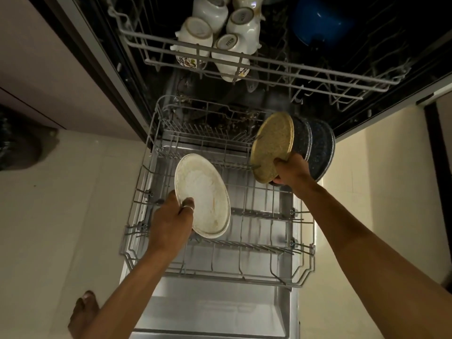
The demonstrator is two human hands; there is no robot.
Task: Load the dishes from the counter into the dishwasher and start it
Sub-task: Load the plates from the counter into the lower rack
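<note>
My left hand (171, 221) grips a white plate (203, 195) by its lower left edge, holding it tilted over the left part of the pulled-out lower rack (244, 277). My right hand (289, 168) grips the bottom of a stack of upright plates at the rack's far right: a gold speckled plate (271, 145) in front and two dark speckled plates (318, 148) behind it. The stack sits just above the rack's tines. The upper rack (256, 62) holds several upturned white mugs (215, 37) and a blue bowl (320, 20).
The open dishwasher door (215, 311) lies flat below the lower rack. Pale tiled floor (73, 204) spreads on both sides. A bare foot (83, 311) stands at the lower left. A dark object (22, 138) sits on the floor at the far left.
</note>
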